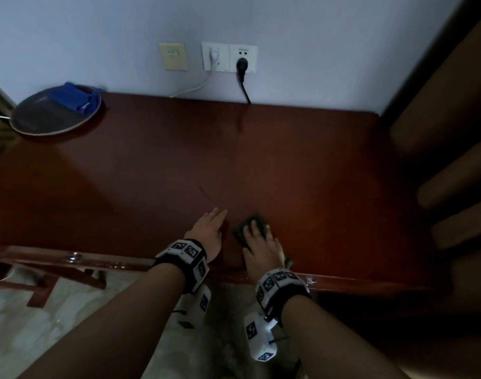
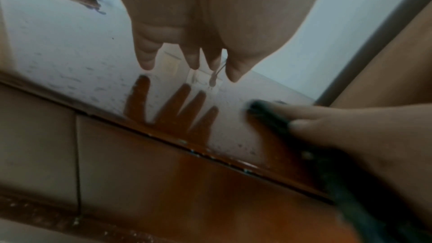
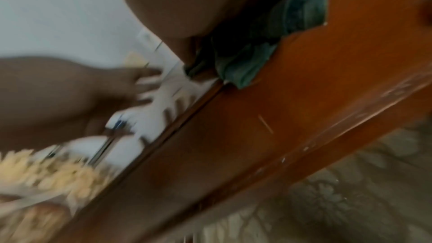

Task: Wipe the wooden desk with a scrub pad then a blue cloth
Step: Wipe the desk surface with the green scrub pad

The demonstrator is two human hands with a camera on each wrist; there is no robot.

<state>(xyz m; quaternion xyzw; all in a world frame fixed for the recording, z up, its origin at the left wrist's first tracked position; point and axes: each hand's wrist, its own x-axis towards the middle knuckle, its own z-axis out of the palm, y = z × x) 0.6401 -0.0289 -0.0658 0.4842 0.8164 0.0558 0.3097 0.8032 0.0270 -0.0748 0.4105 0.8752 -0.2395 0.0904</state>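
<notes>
Scrub pad [image 1: 251, 227]: dark green, flat, roughly rectangular, edges soft and slightly crumpled in the right wrist view [image 3: 275, 30]. It lies on the wooden desk [image 1: 302, 173] near the front edge, a little right of centre. Its long axis runs diagonally, from the near left toward the far right; the near part is hidden under the palm.

Right hand [image 1: 262, 247]: laid flat on top of the pad, fingers extended and spread, pressing it to the desk. No curl around the pad is visible.

Left hand [image 1: 209, 231]: just beside the pad on its left, not touching it. Fingers straight, held together, pointing toward the wall, holding nothing. The left wrist view shows the fingertips [image 2: 147, 62] mirrored in the glossy desk top.

Desk surface: dark red-brown, polished, reflective.

Far left corner of the desk: a round dark tray [image 1: 42, 119] holding the folded blue cloth [image 1: 76, 98] at its far right rim, well apart from both hands.

Wall behind: outlet plates [image 1: 228, 57] with a black plug [image 1: 242, 64] and a white plug inserted.
</notes>
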